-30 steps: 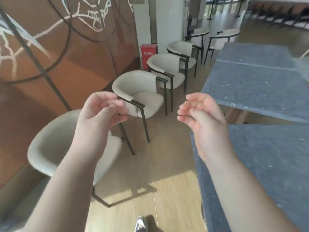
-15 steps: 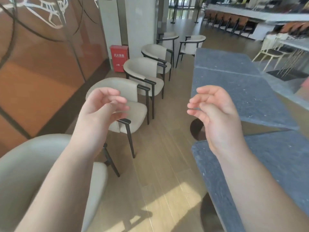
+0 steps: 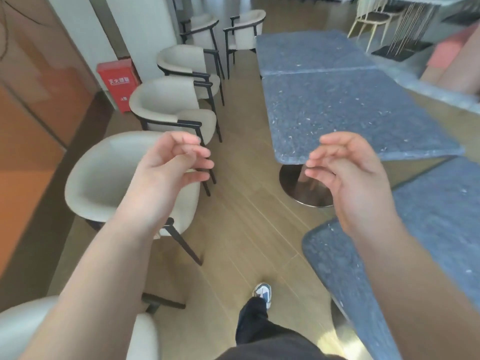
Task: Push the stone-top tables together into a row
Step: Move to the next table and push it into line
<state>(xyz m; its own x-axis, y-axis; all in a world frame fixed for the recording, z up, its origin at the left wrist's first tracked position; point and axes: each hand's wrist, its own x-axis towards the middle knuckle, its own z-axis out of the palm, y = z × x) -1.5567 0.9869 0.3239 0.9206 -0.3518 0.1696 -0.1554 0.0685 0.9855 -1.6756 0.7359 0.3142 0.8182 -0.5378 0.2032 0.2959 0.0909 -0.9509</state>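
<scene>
both hands are raised in front of the person and hold nothing: the left hand (image 3: 168, 167) and the right hand (image 3: 345, 172) each hang in the air with fingers loosely curled, touching no table. the near stone-top table (image 3: 428, 229) sits at the lower right, angled and set apart from the middle stone-top table (image 3: 350, 113), with bare wooden floor (image 3: 246, 216) and the middle table's round metal base (image 3: 304, 185) showing in the gap. beyond it, the far stone-top table (image 3: 306, 50) already meets the middle one along a thin seam. cream armchairs (image 3: 166, 105) line the left side, near a red fire-extinguisher box (image 3: 117, 81). the step in hand looks like closing that last gap: it would go best with both palms set flat on the near table's edge, pushing low and evenly so the heavy top slides straight instead of pivoting on its pedestal, squaring the corner first
</scene>
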